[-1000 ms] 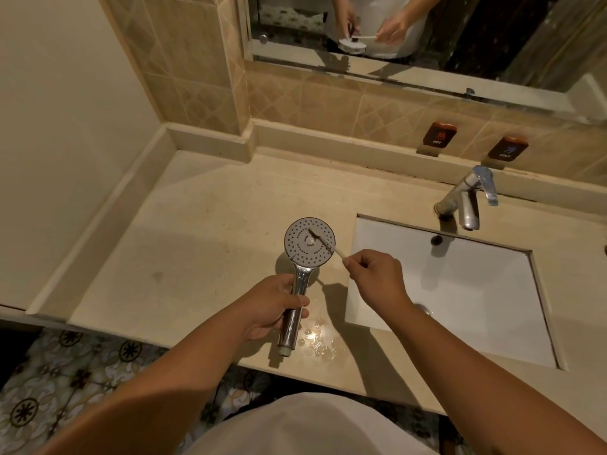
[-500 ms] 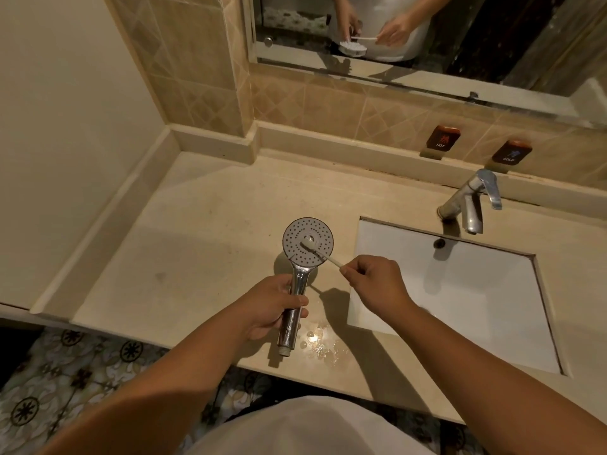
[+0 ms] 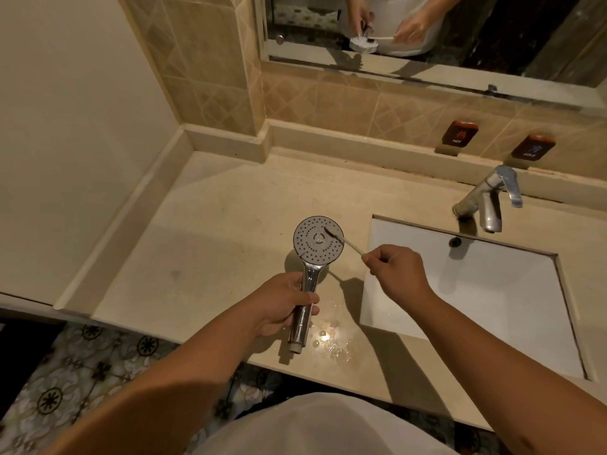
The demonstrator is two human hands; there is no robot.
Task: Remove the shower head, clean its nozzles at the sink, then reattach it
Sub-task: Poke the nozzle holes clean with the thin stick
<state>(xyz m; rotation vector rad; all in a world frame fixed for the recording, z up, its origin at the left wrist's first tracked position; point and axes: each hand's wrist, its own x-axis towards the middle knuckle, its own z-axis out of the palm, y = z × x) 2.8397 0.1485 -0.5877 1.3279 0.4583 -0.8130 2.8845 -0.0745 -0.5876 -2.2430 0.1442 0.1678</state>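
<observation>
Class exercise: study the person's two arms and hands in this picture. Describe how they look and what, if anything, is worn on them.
Both forearms are bare up to where they leave the frame, with no sleeves in sight. The left hand and right hand wear no gloves, and no watch, bracelet or ring shows on either. A white garment covers the torso at the bottom edge.
</observation>
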